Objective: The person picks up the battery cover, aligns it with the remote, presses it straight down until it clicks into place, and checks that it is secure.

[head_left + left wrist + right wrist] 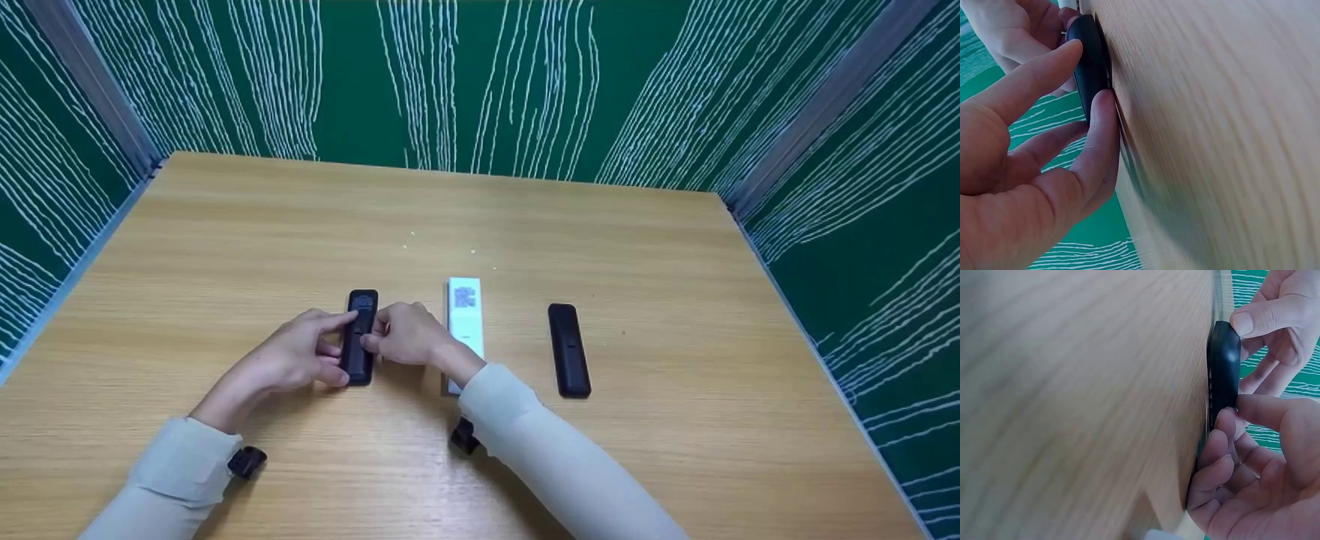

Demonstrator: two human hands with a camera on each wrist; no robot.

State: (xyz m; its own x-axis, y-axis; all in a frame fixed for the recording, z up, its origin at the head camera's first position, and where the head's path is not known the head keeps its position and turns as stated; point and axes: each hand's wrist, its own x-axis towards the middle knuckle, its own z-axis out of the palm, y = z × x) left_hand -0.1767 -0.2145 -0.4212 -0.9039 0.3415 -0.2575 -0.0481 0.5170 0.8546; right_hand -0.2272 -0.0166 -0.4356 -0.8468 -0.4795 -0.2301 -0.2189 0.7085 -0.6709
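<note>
A black remote control (363, 300) lies on the table with its long sides pointing toward and away from me, a small label at its far end. From its left side my left hand (296, 352) grips it, one fingertip on its upper face and others against its edge near the tabletop. My right hand (409, 334) pinches the right edge, with the thumb on the upper face and the other fingers curled beside it. Both hands also show around the remote in the left wrist view, where its dark side (1090, 70) is visible, and in the right wrist view (1225, 363).
A white, narrow box-like item (465, 311) with a printed square code lies under and behind my right forearm. Farther right lies a second black remote control (570, 351). Small white specks dot the wooden table (300, 225). Green, white-streaked panels (525, 90) stand around it.
</note>
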